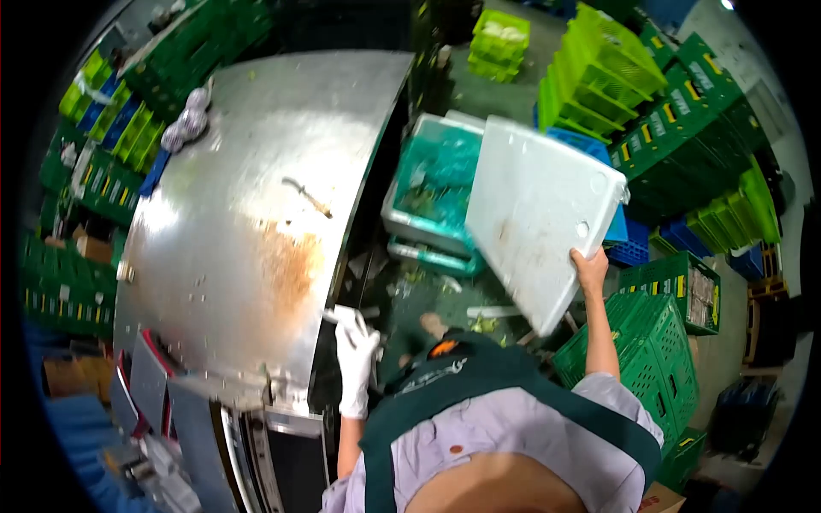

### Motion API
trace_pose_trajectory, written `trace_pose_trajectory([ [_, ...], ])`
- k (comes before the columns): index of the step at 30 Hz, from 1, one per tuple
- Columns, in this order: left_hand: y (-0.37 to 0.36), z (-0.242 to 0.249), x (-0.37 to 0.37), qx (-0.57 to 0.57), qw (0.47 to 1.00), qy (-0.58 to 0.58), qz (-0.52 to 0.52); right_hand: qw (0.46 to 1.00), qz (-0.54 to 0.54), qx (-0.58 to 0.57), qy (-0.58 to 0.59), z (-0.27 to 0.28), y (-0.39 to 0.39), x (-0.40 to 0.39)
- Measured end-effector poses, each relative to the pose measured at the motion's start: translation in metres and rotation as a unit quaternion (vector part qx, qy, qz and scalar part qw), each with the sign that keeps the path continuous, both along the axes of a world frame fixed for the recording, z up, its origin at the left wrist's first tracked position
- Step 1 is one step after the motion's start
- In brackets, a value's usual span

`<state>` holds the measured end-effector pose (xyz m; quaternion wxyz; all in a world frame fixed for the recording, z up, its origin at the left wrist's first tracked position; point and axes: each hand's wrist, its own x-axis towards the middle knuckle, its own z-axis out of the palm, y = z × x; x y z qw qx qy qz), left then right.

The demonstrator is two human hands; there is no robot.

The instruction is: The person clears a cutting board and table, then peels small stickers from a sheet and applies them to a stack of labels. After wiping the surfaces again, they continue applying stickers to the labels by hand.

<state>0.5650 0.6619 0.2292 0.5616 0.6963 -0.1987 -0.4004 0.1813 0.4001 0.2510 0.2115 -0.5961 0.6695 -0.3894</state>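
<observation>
While the right hand (590,267) grips the white cutting board (540,218) by its lower corner, the board tilts over the teal tub (436,184), which stands on the floor just beside the steel counter (256,214). Fingers of this hand are closed over the board's edge, thumb side toward the viewer; the forearm rises steeply from the elbow, wrist extended, so that the board's weight hangs from one corner. A one-corner hold of this kind is judged liable to twist (the board looks wide for a single grasp), so a firm pinch and a steady, slow tilt toward the tub would keep any scraps falling inside its rim rather than on the littered floor.

The left hand (355,346), in a white glove, sits at the near edge of the counter, well apart from the board; its fingers are curled around a small pale object whose kind cannot be told. That arm hangs nearly straight down along the counter's side. A knife (308,198) lies alone toward the middle of the counter, and green crates (676,120) stand stacked beyond the tub.
</observation>
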Motion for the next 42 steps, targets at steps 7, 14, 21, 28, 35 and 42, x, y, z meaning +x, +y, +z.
trace_pose_trajectory([
  [7,-0.022,0.000,0.005,-0.036,0.999,0.010,-0.031,0.976,-0.007,-0.191,-0.106,0.061,0.011,0.032],
  [14,-0.044,-0.007,0.016,-0.043,0.998,0.010,-0.054,0.999,0.017,-0.003,0.049,-0.029,0.017,0.009],
  [21,-0.041,0.000,0.012,-0.049,0.997,0.002,-0.057,0.961,-0.004,-0.172,-0.218,0.034,0.009,0.043],
  [28,-0.022,0.001,0.012,-0.062,0.998,0.026,0.016,0.996,0.002,-0.044,0.072,-0.021,-0.041,0.049],
  [35,-0.037,-0.011,0.036,-0.142,0.985,0.085,0.045,0.974,0.068,-0.157,-0.148,0.049,-0.019,0.111],
  [42,-0.122,-0.025,0.096,-0.222,0.969,-0.022,0.104,0.934,0.178,-0.162,-0.263,0.059,-0.013,0.139],
])
